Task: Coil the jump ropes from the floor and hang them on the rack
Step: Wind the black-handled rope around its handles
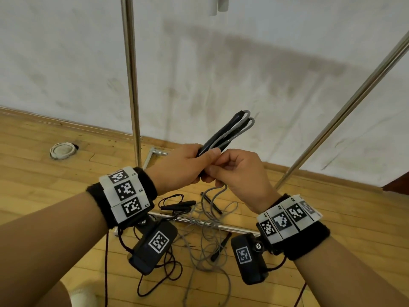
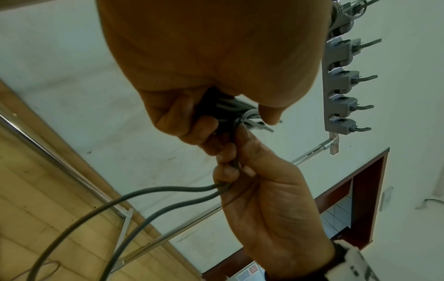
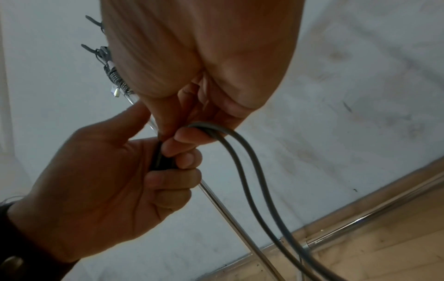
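My left hand [image 1: 188, 165] grips a bundle of a grey jump rope [image 1: 234, 131]: black handles with folded grey cord loops sticking up and to the right. My right hand [image 1: 230, 171] pinches the same grey cord [image 2: 168, 192] just below the bundle, and two strands hang from it toward the floor. In the right wrist view the cord [image 3: 242, 171] bends over my right fingers [image 3: 190, 136] and drops down. The rack's hooks [image 2: 343, 85] show at the upper right of the left wrist view, on a grey strip. More ropes [image 1: 199, 220] lie tangled on the floor under my hands.
The rack's steel poles rise left [image 1: 132, 85] and right [image 1: 345, 111] of my hands, with its base bar [image 1: 199, 220] on the wooden floor. A thin black rope with handles [image 1: 177, 204] lies by the base. A round white fitting [image 1: 63, 150] sits in the floor at left.
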A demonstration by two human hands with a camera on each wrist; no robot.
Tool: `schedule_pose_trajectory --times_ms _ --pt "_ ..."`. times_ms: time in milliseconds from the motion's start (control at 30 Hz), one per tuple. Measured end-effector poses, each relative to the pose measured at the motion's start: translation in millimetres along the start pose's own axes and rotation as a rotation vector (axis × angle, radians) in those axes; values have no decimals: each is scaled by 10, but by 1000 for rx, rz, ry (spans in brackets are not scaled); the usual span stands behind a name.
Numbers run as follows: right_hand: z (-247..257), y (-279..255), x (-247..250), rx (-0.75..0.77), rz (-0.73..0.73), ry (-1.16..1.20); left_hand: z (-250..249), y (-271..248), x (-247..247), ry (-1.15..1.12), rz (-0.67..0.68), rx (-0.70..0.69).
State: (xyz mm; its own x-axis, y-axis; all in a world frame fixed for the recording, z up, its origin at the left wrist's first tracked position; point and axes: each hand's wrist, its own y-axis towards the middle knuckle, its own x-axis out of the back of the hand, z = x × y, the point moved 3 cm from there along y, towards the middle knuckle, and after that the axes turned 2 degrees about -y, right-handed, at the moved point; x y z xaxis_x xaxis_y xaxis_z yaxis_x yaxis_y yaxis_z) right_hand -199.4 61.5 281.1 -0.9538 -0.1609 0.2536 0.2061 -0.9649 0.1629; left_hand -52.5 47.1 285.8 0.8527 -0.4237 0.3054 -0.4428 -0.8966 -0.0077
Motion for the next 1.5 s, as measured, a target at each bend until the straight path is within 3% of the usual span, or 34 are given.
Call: schedule_pose_trajectory --times_ms 167,400,500,600,733,900,1000,1167,1300,1500 --pt "-24 1 -21 0 24 -104 55 34 53 94 -80 -10" --pt "-123 -48 18 110 225 -619 113 91 221 121 -193 6" --pt "-236 -43 121 51 327 -567 117 101 295 110 -222 20" --pt "-378 -46 241 0 273 -477 121 84 328 54 -205 44" --pt "-486 -23 435 22 147 -437 87 26 263 25 -39 44" --pt "-543 -28 441 75 320 -511 22 -85 150 117 172 28" --pt "-569 -68 442 25 348 -503 -12 -158 106 195 319 26" --pt "-603 -35 575 -179 304 -474 11 -277 -5 479 516 32" --pt "-502 -21 440 -56 426 -650 117 -316 -161 738 625 40" --pt "-422 -1 210 80 445 -823 366 -269 -432 968 676 102"
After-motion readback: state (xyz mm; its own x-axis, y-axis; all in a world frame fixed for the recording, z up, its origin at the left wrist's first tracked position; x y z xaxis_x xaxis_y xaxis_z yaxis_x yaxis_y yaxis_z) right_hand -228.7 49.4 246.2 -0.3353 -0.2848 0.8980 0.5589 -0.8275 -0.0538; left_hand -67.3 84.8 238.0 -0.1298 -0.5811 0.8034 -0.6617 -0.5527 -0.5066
